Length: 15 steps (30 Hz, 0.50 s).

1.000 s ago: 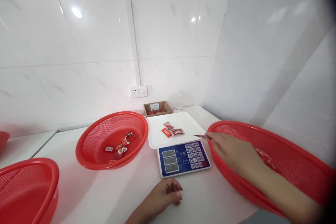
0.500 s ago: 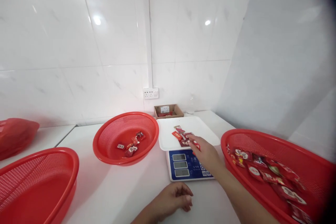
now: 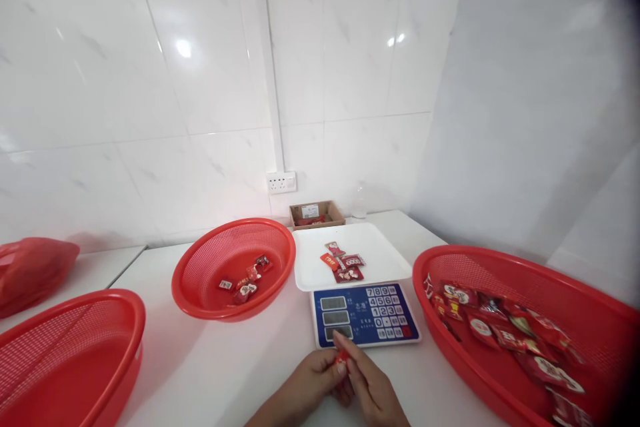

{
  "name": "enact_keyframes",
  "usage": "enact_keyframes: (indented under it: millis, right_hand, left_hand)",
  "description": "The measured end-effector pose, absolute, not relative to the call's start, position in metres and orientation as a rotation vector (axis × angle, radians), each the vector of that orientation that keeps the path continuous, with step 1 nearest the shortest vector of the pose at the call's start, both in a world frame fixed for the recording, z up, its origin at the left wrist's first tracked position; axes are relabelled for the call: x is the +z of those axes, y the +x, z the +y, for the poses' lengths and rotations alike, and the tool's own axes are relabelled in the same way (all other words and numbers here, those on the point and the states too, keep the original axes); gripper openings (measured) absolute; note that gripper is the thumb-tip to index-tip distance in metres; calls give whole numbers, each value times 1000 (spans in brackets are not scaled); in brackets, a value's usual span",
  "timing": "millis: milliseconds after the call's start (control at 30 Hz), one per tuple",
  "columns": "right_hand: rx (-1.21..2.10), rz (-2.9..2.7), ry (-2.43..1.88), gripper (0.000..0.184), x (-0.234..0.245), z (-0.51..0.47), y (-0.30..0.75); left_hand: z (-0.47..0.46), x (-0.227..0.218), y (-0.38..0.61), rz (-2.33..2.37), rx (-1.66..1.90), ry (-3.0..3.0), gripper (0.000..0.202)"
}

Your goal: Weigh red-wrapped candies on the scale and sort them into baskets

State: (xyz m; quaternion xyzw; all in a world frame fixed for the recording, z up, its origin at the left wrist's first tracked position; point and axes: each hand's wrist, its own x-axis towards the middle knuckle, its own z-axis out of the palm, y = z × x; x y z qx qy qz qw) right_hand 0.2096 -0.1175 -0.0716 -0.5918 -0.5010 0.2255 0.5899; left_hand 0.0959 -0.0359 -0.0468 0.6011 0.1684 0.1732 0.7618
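Note:
My left hand and my right hand meet just in front of the digital scale. Between their fingertips they pinch a small red wrapped packet, mostly covered by the fingers. The scale's white tray carries several small red wrapped packets in a loose pile. One right fingertip overlaps the scale's lowest display in my view.
A red basket with many red packets stands on the right. Behind left, another red basket holds several packets. A third basket, a red bag and a small cardboard box are around.
My right hand has come back from the tray to my left hand, bringing a small red packet. The left hand now grips it too. The view has tilted slightly upward.

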Motion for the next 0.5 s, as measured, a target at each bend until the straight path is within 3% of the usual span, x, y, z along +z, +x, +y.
enact_keyframes:
  millis: [233,500]
  right_hand:
    - [949,-975,-1428,49,-81,-108,229]
    - [888,-1054,-1498,42,-89,-109,217]
  left_hand:
    - [-34,-49,101,479,543,1310,45]
    - [-16,28,113,550,816,1266,42]
